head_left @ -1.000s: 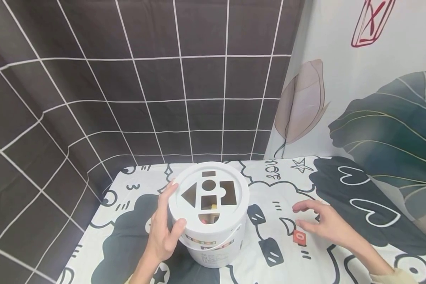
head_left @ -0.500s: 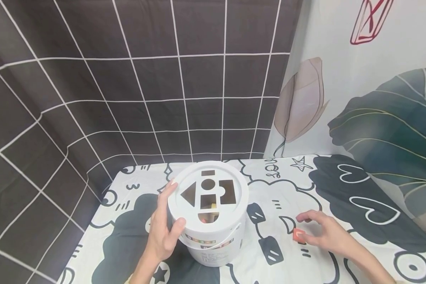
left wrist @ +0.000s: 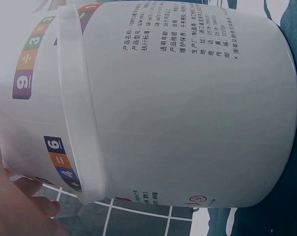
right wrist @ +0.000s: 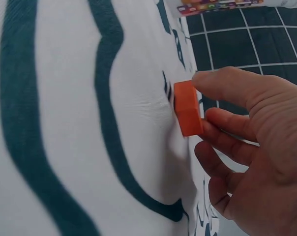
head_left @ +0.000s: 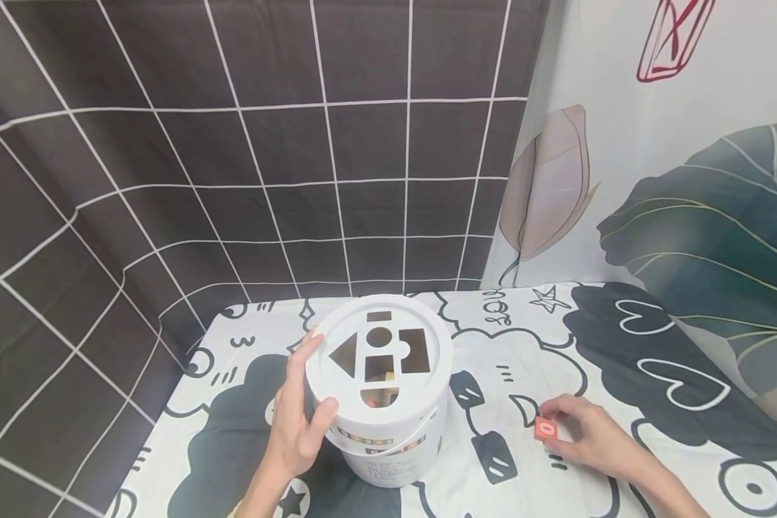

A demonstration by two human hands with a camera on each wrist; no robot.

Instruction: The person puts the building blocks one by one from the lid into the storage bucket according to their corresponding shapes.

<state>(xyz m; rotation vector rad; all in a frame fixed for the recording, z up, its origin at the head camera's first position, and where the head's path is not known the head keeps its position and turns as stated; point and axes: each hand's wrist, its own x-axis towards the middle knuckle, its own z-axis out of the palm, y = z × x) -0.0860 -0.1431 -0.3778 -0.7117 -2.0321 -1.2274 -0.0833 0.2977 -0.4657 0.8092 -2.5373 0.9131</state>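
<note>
A white bucket (head_left: 388, 464) stands upright on the patterned cloth. Its lid (head_left: 346, 320) has several cut-out shapes, with coloured pieces partly visible through the near holes. My left hand (head_left: 294, 421) rests against the left side of the bucket, fingers along the lid's rim and thumb at the near edge. In the left wrist view the bucket's printed side (left wrist: 178, 123) fills most of the picture. To the right, my right hand (head_left: 598, 435) pinches a small orange-red block (head_left: 546, 429) marked with a 0. The right wrist view has the block (right wrist: 188, 108) between thumb and fingers, close to the cloth.
A white carry handle (head_left: 395, 452) hangs across the bucket's front. Black-and-white cartoon cloth (head_left: 479, 496) covers the surface. Behind it hang a dark grid curtain (head_left: 369, 144) and a white curtain with leaf prints (head_left: 706, 244).
My right hand has come down and left onto the block, its thumb and fingers now touching it. The left hand and bucket stay where they were.
</note>
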